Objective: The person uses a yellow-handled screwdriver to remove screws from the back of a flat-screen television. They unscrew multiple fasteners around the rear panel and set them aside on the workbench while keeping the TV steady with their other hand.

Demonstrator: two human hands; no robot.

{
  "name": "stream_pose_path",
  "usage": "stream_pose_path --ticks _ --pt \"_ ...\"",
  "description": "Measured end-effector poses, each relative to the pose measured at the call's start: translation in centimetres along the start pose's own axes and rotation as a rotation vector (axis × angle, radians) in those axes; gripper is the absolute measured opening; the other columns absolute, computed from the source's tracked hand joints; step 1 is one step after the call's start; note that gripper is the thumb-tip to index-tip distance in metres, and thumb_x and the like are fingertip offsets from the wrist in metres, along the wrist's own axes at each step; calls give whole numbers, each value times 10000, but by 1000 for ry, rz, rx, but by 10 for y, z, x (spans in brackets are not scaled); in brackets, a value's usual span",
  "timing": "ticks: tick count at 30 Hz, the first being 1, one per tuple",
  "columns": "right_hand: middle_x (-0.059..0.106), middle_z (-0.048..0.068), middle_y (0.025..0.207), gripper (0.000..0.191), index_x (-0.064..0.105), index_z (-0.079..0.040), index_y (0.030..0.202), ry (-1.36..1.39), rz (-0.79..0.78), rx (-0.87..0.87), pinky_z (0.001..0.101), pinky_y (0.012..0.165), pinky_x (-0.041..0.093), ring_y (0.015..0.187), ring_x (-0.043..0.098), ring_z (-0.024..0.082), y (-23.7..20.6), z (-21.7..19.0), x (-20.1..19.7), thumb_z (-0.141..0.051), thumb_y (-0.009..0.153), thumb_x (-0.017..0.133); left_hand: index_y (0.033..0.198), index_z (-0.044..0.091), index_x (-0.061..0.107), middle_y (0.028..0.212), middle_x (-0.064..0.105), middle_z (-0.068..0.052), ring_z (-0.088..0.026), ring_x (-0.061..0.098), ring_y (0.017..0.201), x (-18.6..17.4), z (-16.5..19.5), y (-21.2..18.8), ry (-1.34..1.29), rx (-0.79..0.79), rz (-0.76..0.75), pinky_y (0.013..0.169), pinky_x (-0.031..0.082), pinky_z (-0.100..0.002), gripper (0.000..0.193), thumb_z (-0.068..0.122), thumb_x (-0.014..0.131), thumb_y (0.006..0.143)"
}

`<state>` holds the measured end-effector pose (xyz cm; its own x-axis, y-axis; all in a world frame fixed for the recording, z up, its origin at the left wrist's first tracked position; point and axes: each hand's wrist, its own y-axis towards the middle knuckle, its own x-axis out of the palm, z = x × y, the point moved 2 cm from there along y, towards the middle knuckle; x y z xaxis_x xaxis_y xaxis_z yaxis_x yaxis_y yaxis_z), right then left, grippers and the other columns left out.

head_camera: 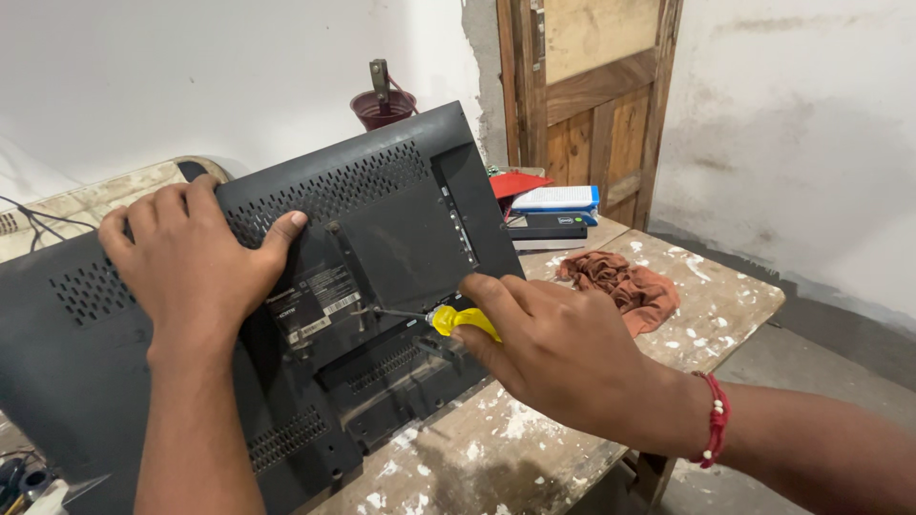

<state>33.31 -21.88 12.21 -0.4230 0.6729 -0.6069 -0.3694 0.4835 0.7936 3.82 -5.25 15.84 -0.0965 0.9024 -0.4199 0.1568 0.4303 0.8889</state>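
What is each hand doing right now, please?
Left hand: open, pressed flat on the television back.
Right hand: closed on the yellow screwdriver.

White rectangular label (318, 300) on black television back (401, 219).

Bare forearms, no sleeves; red thread bracelet (716, 420) with white beads at right wrist.

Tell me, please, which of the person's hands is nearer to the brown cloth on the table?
Right. The right hand, gripping the yellow-handled screwdriver, sits just beside the brown cloth; the left hand rests on the television's back panel, farther away.
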Motion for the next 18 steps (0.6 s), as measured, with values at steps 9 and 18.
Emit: stream_pose_path --ticks 9,18 --pt "559 103 965 388 589 -71 1171 147 -25 -15 409 582 514 768 640 293 -1 -2 -4 -196 849 767 1295 17 695 1229 669 -176 -298 544 1263 1 -1 -2 -17 16 27 1164 235 -478 908 837 678 905" --pt "591 213 1245 548 477 -21 1363 267 6 -52 422 622 582 833 711 359 -2 -1 -3 -331 967 697 1336 24 703 1203 675 -169 -307 543 1250 3 -2 -1 -2 12 -5 1158 239 -481 939 848 676 886"
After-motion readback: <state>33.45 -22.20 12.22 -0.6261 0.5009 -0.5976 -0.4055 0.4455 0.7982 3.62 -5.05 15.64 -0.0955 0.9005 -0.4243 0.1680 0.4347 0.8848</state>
